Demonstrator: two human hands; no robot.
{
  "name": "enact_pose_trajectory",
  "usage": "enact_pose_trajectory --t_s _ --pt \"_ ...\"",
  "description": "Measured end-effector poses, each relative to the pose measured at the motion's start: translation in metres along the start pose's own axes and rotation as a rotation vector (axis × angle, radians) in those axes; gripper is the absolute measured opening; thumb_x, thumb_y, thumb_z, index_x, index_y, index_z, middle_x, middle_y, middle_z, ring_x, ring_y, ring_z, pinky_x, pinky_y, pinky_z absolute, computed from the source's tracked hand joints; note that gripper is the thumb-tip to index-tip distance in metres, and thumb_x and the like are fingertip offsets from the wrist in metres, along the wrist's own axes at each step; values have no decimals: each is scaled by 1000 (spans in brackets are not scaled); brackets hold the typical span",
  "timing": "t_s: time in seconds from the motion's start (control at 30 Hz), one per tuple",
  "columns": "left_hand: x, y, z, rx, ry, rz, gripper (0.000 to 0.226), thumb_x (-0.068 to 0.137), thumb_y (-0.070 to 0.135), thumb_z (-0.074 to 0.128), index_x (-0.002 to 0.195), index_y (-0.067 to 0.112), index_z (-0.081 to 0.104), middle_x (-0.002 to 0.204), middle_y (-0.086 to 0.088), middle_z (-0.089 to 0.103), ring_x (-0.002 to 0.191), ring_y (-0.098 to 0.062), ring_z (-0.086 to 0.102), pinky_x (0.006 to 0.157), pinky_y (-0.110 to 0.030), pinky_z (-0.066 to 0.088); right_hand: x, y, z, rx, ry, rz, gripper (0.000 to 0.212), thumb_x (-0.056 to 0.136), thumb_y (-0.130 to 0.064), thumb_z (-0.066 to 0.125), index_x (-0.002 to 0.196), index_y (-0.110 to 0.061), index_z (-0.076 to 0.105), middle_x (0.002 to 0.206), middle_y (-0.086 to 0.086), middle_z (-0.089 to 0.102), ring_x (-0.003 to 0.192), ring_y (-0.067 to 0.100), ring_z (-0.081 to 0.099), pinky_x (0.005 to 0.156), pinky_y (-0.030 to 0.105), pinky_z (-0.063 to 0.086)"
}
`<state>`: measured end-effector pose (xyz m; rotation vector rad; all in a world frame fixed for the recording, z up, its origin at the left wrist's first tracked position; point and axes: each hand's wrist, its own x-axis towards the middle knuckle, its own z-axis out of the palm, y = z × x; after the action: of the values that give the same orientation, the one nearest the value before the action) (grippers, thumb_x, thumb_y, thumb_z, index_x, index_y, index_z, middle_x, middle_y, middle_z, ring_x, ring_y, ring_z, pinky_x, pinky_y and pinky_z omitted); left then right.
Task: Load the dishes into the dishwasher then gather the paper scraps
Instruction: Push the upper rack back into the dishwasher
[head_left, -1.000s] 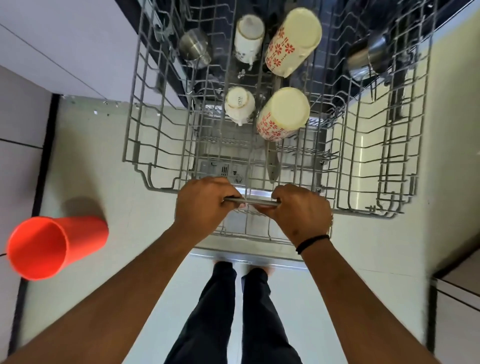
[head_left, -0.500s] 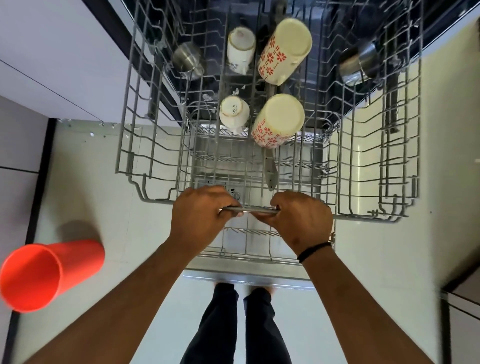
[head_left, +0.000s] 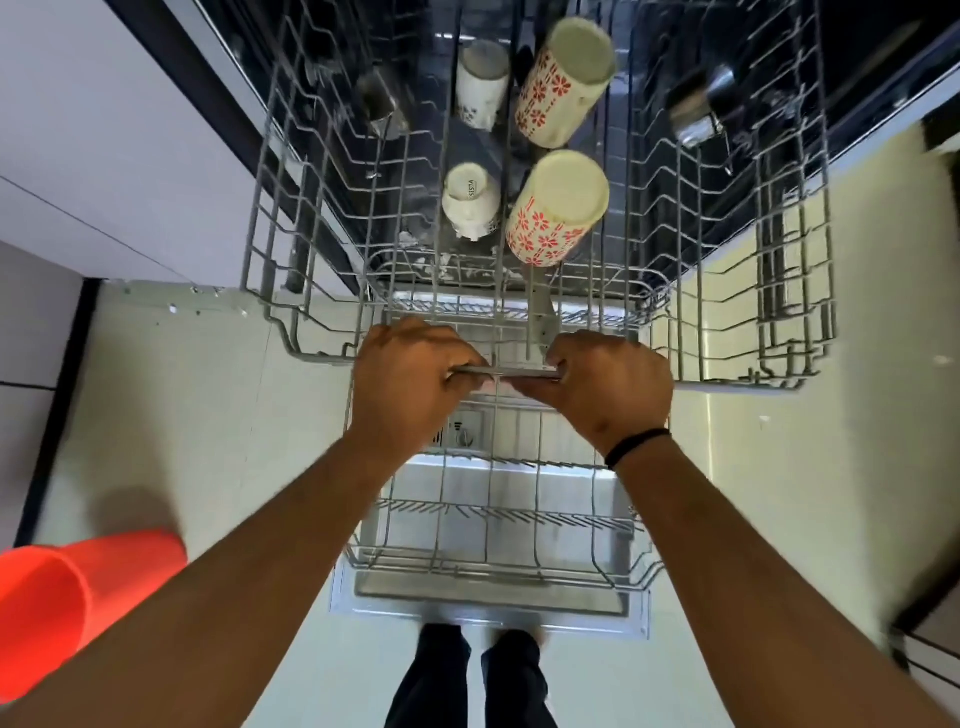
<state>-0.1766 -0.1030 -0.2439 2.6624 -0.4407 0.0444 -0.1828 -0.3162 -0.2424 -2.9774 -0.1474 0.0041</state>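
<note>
Hands both on upper rack (head_left: 789, 291) front: my left hand (head_left: 402, 384) and right hand (head_left: 613, 387) curled round handle bar (head_left: 506, 370), side by side. Rack holds two flowered tumblers (head_left: 558, 208), two white cups (head_left: 470, 202), steel cups far left and far right. Lower rack (head_left: 493, 540) beneath, near me. Orange bucket (head_left: 78, 597) on floor, near left.

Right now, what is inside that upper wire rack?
The upper rack holds two flowered tumblers, two small white cups and two steel cups, mostly upside down. Both hands cover part of its front rail.
</note>
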Motion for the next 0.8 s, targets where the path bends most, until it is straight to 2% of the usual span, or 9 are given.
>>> enact_pose_trajectory --t_s 0.13,0.27,0.43,0.5,0.6,0.67,0.8 --pt "22 -4 4 11 36 -15 9 80 43 77 87 37 79 82 20 73 90 -13 63 85 -38 46 24 6 -3 -24 -16 -7 59 70 -84 61 76 -25 67 62 -6 61 51 17 49 51 22 35" --pt "43 -4 8 49 84 -16 13 76 43 77 86 34 79 86 18 74 96 -18 62 87 -40 40 48 14 -6 -75 -24 9 60 71 -86 56 72 -27 56 62 -7 57 53 18 52 52 23 35" --pt "75 -13 8 49 117 -9 12 79 42 77 86 33 79 84 15 74 98 -21 63 87 -37 33 79 18 -10 -101 -9 -13 60 73 -83 60 80 -23 64 68 -4 62 57 18 55 54 25 42" --pt "94 -17 8 38 131 3 13 80 45 77 87 34 79 84 15 74 97 -19 62 85 -35 31 96 21 -13 -102 -17 -5 61 74 -83 56 87 -24 67 73 -3 64 62 18 58 58 27 49" --pt "128 -24 7 34 112 -37 21 81 49 76 93 32 78 89 12 75 99 -19 60 81 -32 23 128 25 -17 -93 -64 10 68 73 -85 50 98 -25 68 82 -1 68 74 21 65 71 37 59" --pt "152 -26 6 28 104 -88 24 82 51 75 97 33 78 94 12 75 104 -19 58 84 -34 24 154 29 -18 -94 -73 10 73 70 -89 47 99 -25 68 84 0 69 78 23 66 74 39 59" --pt "200 -31 5 25 106 -142 24 86 51 70 102 34 77 102 14 74 113 -18 57 85 -35 21 204 39 -21 -126 -100 8 75 70 -91 48 96 -24 69 93 1 69 87 25 65 73 34 52"
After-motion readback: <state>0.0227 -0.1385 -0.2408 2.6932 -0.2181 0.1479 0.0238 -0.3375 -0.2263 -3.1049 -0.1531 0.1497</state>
